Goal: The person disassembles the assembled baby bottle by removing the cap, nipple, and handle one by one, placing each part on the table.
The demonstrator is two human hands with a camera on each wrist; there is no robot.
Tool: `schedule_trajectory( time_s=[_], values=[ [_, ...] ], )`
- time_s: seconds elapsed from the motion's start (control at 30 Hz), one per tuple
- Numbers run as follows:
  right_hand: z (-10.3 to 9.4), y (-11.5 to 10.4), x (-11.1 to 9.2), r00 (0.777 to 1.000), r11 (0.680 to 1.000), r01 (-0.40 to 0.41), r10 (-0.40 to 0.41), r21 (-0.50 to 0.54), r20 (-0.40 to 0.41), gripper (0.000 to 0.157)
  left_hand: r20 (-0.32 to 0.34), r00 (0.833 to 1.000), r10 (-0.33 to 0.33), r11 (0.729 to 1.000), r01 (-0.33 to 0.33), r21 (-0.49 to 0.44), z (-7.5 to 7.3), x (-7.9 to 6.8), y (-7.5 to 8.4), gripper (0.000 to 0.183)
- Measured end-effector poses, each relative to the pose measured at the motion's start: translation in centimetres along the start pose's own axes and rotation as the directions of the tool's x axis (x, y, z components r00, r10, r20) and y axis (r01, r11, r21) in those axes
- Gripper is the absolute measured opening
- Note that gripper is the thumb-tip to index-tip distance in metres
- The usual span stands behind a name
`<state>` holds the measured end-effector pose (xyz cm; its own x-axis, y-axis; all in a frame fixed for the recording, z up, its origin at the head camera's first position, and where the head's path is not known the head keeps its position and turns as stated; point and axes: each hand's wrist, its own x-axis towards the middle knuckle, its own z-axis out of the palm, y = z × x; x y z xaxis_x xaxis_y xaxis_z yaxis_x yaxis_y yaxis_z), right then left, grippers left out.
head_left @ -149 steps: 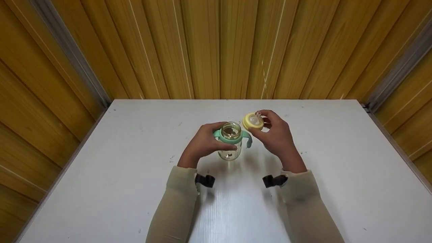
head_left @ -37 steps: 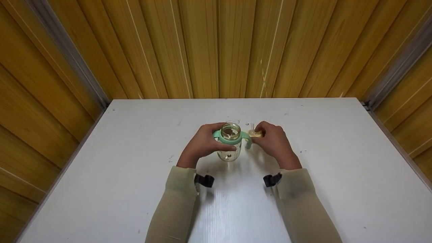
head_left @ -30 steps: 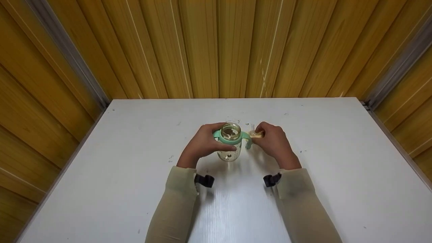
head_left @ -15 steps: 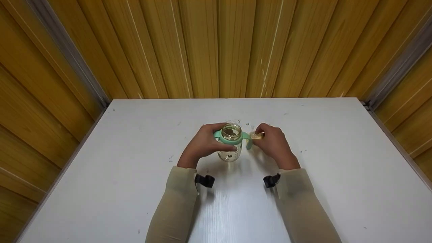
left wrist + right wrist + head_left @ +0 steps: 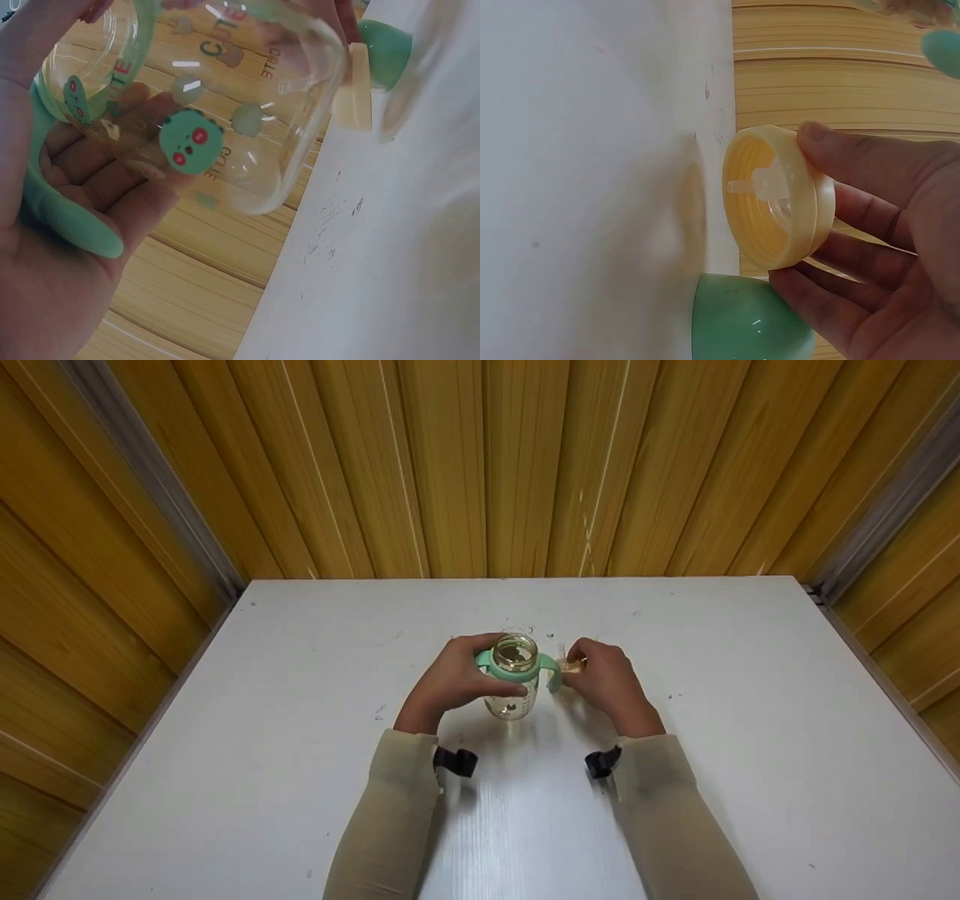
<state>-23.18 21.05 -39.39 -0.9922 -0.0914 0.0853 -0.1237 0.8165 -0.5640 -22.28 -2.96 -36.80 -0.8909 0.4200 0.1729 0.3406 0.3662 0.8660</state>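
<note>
My left hand [image 5: 461, 679] grips a clear baby bottle [image 5: 511, 706] by its neck, fingers and thumb round the mint-green two-handled ring [image 5: 508, 675]. The bottle's mouth is uncovered. In the left wrist view the bottle [image 5: 247, 161] shows green cartoon faces and "CUTE" lettering. My right hand [image 5: 611, 682] pinches a yellow screw-on nipple collar [image 5: 810, 214] by its rim. Its threaded underside and a small clear stem inside show in the right wrist view. From the head, the collar [image 5: 574, 666] is partly hidden behind a handle and my fingers.
A green dome-shaped cap [image 5: 750, 322] stands on the white table below the collar; from the head it is hidden. Yellow wood-patterned panels [image 5: 450, 472] rise behind the table [image 5: 225, 780] and at both sides.
Since five seconds ago the collar has come down from beside the bottle's mouth to low beside the handle. In the last second it has shifted slightly towards me. The bottle has barely moved.
</note>
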Motion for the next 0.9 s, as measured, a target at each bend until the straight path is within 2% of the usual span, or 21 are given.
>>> schedule_trajectory(
  time_s=[0.27, 0.63, 0.9],
  values=[
    [0.19, 0.13, -0.03, 1.000, 1.000, 0.003, -0.003, -0.003, -0.004, 0.029, 0.001, 1.000, -0.002, 1.000, 0.002, 0.000, -0.05, -0.10, 0.14, 0.072],
    [0.30, 0.17, 0.13, 1.000, 0.997, -0.004, 0.007, -0.078, 0.030, 0.031, 0.012, 1.000, 0.028, 0.999, -0.028, -0.024, -0.04, -0.08, 0.05, 0.070],
    [0.38, 0.30, 0.16, 1.000, 0.998, 0.006, -0.004, -0.055, 0.030, 0.026, 0.009, 1.000, 0.015, 1.000, -0.015, -0.011, 0.00, -0.04, 0.03, 0.073]
  ],
)
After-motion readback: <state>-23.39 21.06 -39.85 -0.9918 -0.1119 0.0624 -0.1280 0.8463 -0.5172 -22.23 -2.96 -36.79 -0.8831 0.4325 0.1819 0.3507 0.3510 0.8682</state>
